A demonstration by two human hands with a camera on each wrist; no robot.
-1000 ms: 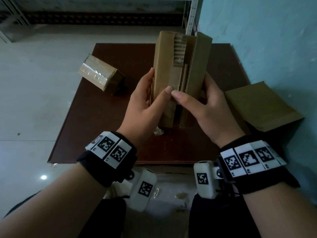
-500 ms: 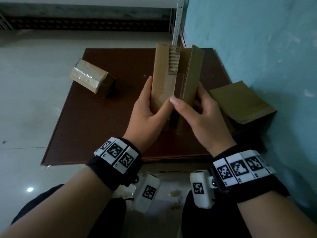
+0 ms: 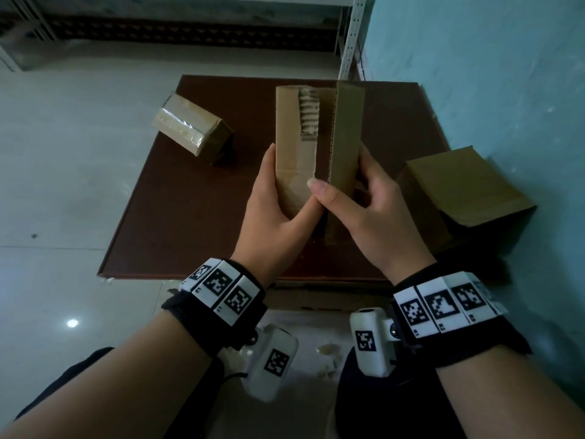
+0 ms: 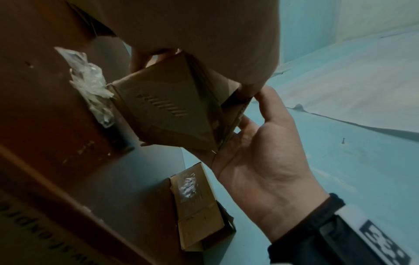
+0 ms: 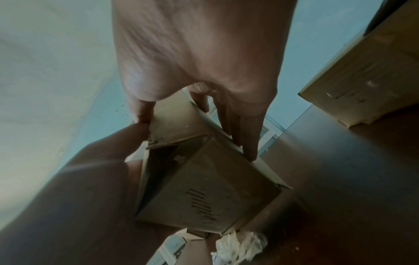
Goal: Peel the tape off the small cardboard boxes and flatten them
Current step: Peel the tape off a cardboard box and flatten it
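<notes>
I hold an opened small cardboard box (image 3: 292, 144) upright over the brown table (image 3: 177, 217); its two long flaps stand slightly apart, and one shows torn corrugation. My left hand (image 3: 275, 198) grips its left side, thumb on the front. My right hand (image 3: 351, 201) grips the right flap (image 3: 346, 137), thumb at the seam. In the wrist views the box (image 4: 170, 111) (image 5: 204, 188) shows its underside. Crumpled clear tape (image 4: 90, 86) (image 5: 238, 245) lies on the table beneath it. A second small box (image 3: 190, 128), still taped, lies at the table's back left.
A larger cardboard box (image 3: 459, 185) stands off the table's right edge against the blue wall (image 3: 490, 74). A white metal shelf post (image 3: 351, 36) rises behind the table. Pale tiled floor (image 3: 63, 185) spreads to the left. Small scraps lie on the floor near my knees.
The box's two long flaps have parted a little at the seam. Both hands keep their hold in about the same places. The view has shifted with my head.
</notes>
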